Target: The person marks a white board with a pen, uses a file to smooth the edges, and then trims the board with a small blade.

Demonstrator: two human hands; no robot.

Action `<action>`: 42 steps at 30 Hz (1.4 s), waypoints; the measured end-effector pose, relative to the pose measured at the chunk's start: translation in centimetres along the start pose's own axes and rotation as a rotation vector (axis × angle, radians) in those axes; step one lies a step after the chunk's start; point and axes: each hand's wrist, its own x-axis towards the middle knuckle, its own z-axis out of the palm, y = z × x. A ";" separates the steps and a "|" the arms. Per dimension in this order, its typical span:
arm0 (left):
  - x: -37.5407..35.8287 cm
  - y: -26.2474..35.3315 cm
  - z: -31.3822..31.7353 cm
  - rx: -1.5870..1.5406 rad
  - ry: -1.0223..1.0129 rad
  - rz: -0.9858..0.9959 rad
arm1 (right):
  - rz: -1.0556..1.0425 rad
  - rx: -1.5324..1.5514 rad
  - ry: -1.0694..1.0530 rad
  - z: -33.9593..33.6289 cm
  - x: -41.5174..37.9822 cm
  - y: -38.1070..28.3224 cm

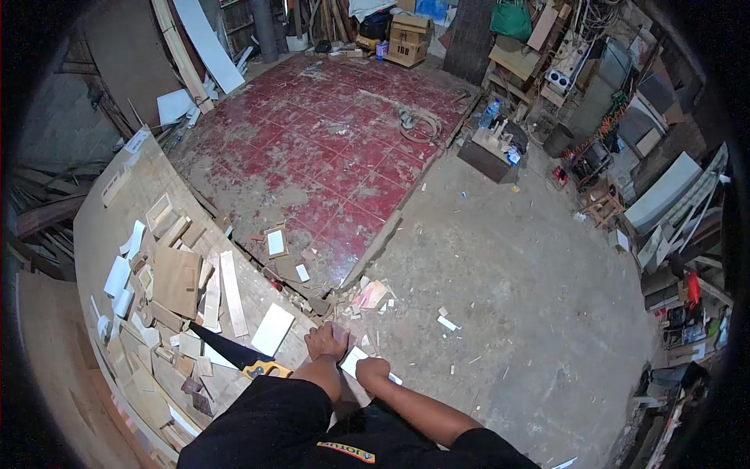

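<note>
A small white board piece [353, 360] is gripped in my right hand [373, 370], whose fingers are closed round it; its other end sticks out past the fist. Beside it, my left hand [323, 342] is closed at the edge of the worktable, against a small brownish piece [341, 334] whose kind I cannot make out. A handsaw [234, 351] with a yellow and black handle lies on the table left of my left forearm. Close to its handle rests a white rectangular board [273, 329].
Wood offcuts and a brown panel [176, 280] clutter the worktable [258, 291] on the left. Ahead is a dirty red tiled floor [328, 148] with a raised edge. Scraps dot the concrete floor [508, 289]. A dark box [486, 159] stands farther off.
</note>
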 end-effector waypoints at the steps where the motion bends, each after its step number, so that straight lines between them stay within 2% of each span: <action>1: -0.1 0.1 0.1 0.021 0.009 0.000 | 0.015 -0.001 -0.005 -1.8 -2.0 -0.2; 5: -0.3 0.0 -0.1 0.020 -0.011 -0.008 | -0.019 0.007 0.013 -5.7 -5.6 -1.1; 8: -0.3 0.4 -0.5 0.016 -0.012 -0.007 | -0.045 -0.055 -0.015 -0.3 0.2 -0.2; 10: -0.2 0.4 -0.8 0.041 -0.079 -0.026 | -0.047 -0.038 -0.003 0.9 1.0 0.4; 12: -0.3 0.1 -0.4 0.054 -0.077 -0.027 | -0.064 -0.054 -0.009 0.9 0.4 0.7; 15: 0.0 0.3 -0.8 0.048 -0.101 -0.047 | -0.029 -0.030 0.036 -2.7 -3.7 -1.0; 23: 0.0 0.0 -0.1 0.074 -0.078 -0.042 | 0.092 -0.029 -0.073 0.2 2.6 -1.6; 26: 0.0 0.0 -0.5 0.069 -0.095 -0.038 | 0.003 -0.074 -0.035 -5.3 -3.2 -2.3; 29: -0.1 0.1 -0.5 0.030 -0.081 -0.025 | -0.040 -0.092 -0.053 -4.9 -2.6 -1.2; 30: -0.2 0.3 -0.7 0.027 -0.082 -0.021 | 0.049 -0.005 -0.034 -2.8 -0.5 -1.0; 33: -0.2 0.6 -1.2 0.020 -0.087 -0.045 | 0.038 -0.027 -0.010 -0.5 1.1 -0.8; 39: -0.2 0.0 -0.1 0.061 -0.065 -0.028 | -0.014 -0.035 0.009 -6.1 -4.3 -1.3; 42: -0.3 0.3 -0.5 0.066 -0.053 -0.029 | -0.004 -0.019 -0.025 -4.0 -2.3 -0.2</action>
